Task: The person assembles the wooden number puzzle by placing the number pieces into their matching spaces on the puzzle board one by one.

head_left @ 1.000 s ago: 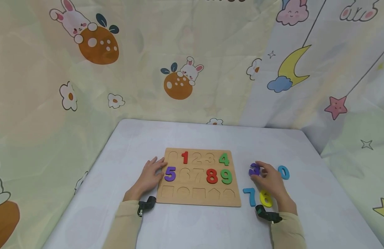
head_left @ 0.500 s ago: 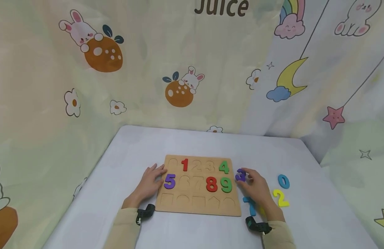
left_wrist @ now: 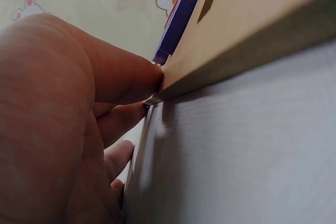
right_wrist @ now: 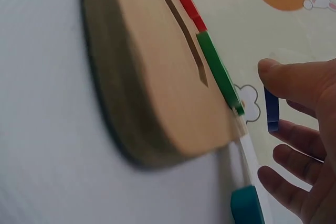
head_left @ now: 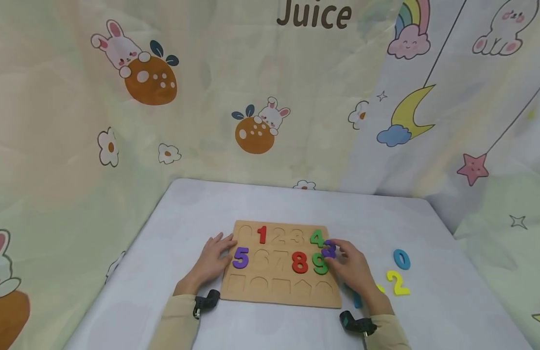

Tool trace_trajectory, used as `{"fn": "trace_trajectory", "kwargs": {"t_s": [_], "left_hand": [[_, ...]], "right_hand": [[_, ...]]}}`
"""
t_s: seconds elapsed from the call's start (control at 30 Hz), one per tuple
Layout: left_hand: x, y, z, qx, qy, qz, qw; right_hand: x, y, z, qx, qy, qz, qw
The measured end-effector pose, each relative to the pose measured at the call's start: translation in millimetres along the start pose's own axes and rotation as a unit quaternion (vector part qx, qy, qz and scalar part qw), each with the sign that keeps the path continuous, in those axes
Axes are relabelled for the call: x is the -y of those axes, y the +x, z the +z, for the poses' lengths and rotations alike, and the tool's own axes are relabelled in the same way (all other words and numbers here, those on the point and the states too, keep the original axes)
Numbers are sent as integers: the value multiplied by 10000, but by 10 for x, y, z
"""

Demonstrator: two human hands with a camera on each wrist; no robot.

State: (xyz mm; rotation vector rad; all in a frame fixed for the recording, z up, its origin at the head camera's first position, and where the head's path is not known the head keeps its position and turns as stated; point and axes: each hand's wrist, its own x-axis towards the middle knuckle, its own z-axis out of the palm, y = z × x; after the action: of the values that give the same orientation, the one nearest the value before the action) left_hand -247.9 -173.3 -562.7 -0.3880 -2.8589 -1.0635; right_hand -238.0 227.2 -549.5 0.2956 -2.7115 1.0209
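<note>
Right hand: our thumb and forefinger pinch purple 3 by opposite edges, apparently leaving face unobstructed; raised over board. Green 9 lies below, near thumb tip. Left hand: fingers loosely spread, touching board edge, likely so we steady it.

L sleeve & R sleeve: long, plain, lt. beige, w/ soft creases, ending approx. at wrist. L cam & R cam, 1 per wrist: small, blk, blocky, w/ chunky end & slimmer part back to cuff; tiny pale bit under each. R cam's end has dk-green tint. L hand & R hand: bare.
</note>
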Motion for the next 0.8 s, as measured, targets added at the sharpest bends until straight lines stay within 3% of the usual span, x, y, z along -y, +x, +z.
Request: {"fn": "trace_trajectory", "kwargs": {"t_s": [0.13, 0.33, 0.53, 0.8], "left_hand": [[16, -24, 7, 34, 0, -51, 10000], [-11, 29, 0, -37, 80, 38, 10000], [-18, 49, -10, 38, 124, -161, 9998], [1, 33, 0, 10, -34, -168, 9999]], "right_hand": [[62, 13, 39, 101, 133, -113, 9998], [113, 84, 68, -154, 156, -414, 9989], [164, 140, 143, 52, 230, -261, 9994], [285, 246, 237, 360, 92, 24, 9993]]}}
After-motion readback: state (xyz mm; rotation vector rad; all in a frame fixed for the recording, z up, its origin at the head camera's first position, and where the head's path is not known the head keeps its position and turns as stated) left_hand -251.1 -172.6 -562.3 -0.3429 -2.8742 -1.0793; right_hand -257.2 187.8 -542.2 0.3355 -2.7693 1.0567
